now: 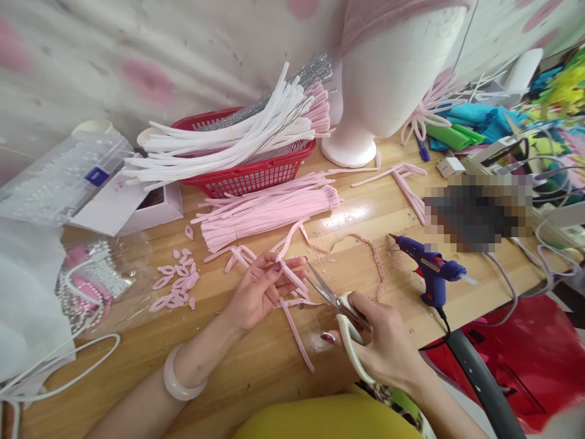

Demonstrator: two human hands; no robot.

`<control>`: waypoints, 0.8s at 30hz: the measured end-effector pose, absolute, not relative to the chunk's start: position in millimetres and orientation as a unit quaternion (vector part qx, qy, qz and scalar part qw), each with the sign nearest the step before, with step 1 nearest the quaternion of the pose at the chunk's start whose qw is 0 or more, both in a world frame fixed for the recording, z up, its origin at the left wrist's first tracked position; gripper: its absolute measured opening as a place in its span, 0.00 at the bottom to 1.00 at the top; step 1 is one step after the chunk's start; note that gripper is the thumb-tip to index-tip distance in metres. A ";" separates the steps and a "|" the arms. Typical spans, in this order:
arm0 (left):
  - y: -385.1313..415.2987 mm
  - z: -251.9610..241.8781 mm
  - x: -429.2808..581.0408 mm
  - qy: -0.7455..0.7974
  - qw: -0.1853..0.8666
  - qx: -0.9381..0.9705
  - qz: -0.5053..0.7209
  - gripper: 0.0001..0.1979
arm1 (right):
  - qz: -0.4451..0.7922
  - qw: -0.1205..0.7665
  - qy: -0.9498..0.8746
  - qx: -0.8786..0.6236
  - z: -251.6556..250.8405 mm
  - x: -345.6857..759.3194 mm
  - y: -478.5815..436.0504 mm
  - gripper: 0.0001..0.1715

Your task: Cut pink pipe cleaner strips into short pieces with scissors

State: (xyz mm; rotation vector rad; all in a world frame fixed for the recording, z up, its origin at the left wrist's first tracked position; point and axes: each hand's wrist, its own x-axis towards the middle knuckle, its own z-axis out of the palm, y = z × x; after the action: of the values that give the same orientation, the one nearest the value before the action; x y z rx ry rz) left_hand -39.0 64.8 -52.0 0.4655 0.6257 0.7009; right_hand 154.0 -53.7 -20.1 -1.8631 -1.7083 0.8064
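Observation:
My left hand [262, 289] pinches a pink pipe cleaner [292, 275] between thumb and fingers, with part of it looping up over the fingertips. My right hand [384, 341] grips white-handled scissors [348, 323], thumb and fingers through the handles. Their blades are parted and point at the left fingertips, close to the pipe cleaner. Beneath the left hand lie a loose pink strip [297, 335] and part of a tape measure [292, 302]. Small folded pink pieces [180, 277] lie in a pile left of the left hand.
Behind the hands lies a pink pipe cleaner bundle [269, 216], before a red basket [256, 180] heaped with white ones. A blue glue gun [432, 265] stands right, its cord hanging over the table edge. A white foam head [388, 73] stands behind; bagged beads [91, 280] lie left.

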 end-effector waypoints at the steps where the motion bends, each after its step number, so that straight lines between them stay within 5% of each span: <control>1: 64.3 -51.3 -39.1 0.297 0.868 0.225 0.328 0.13 | 0.283 0.231 -0.640 -0.676 -21.4 153.0 -54.5 0.24; 11: 60.0 -50.1 -38.6 0.319 0.861 0.223 0.327 0.15 | 0.143 0.209 -0.701 -0.667 -30.1 151.9 -52.8 0.21; 24: 56.5 -49.8 -36.1 0.329 0.842 0.235 0.357 0.12 | 0.115 0.181 -0.722 -0.658 -34.8 160.1 -54.3 0.18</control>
State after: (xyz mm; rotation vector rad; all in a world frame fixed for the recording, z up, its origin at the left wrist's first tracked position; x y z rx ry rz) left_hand -36.1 56.5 -49.8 0.4973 0.6958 0.7537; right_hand 160.1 -54.3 -34.8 -1.8572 -2.0383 0.3249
